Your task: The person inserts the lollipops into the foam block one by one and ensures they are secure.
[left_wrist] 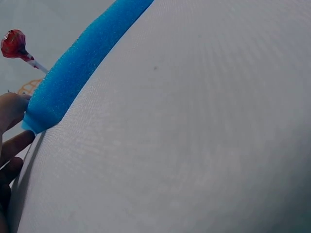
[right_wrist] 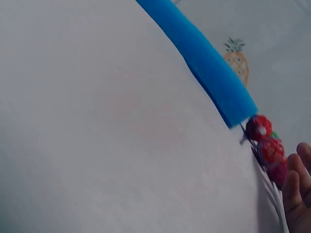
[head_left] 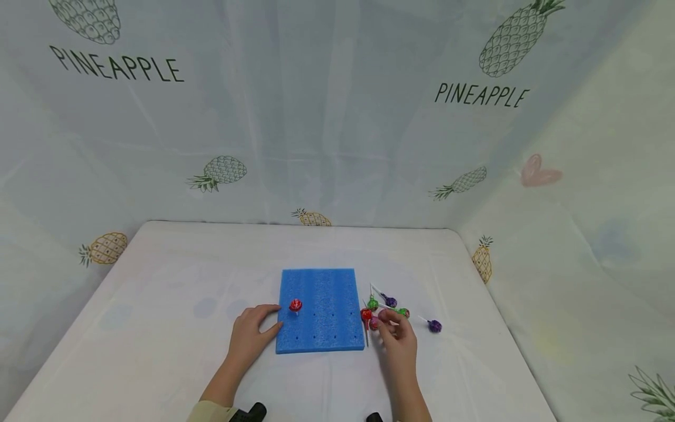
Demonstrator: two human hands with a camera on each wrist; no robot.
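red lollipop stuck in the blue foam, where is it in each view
Head: the red lollipop is lower middle, slightly left of centre.
Left wrist: the red lollipop is near the upper left corner.
Right wrist: not in it.
Shared landmark: the blue foam.

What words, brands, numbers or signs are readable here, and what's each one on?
"PINEAPPLE": upper left of the backdrop cloth, under a pineapple drawing.
"PINEAPPLE": upper right of the same cloth, under another pineapple drawing.
Lollipop wrappers: any print is too small or blurred to read.
Blue foam board: no lettering visible.
No numbers or brand names readable.
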